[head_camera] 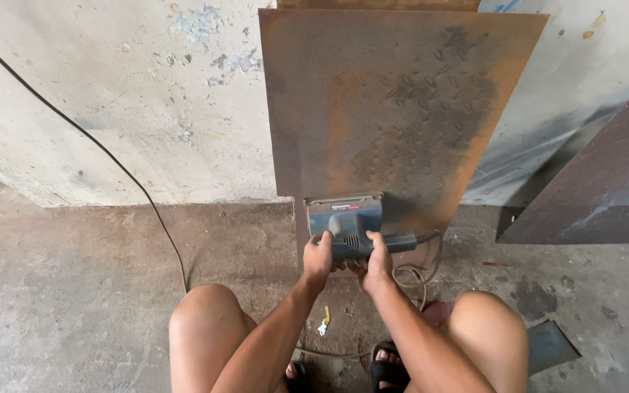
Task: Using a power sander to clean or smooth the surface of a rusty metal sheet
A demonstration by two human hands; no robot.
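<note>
Person squatting, left hand (319,256) and right hand (377,259) both clamping grey-blue electric sander (346,224), pressing it against bottom edge of rusty brown chequered steel plate (394,109) leaning on concrete wall (132,102). Sanding step judged underway; next move likely calling for steady pressure, sliding across remaining rust, minding black power cable (111,164).

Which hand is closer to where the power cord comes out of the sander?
Right. The right hand grips the sander beside the cord exit; the left hand holds the far side.
</note>
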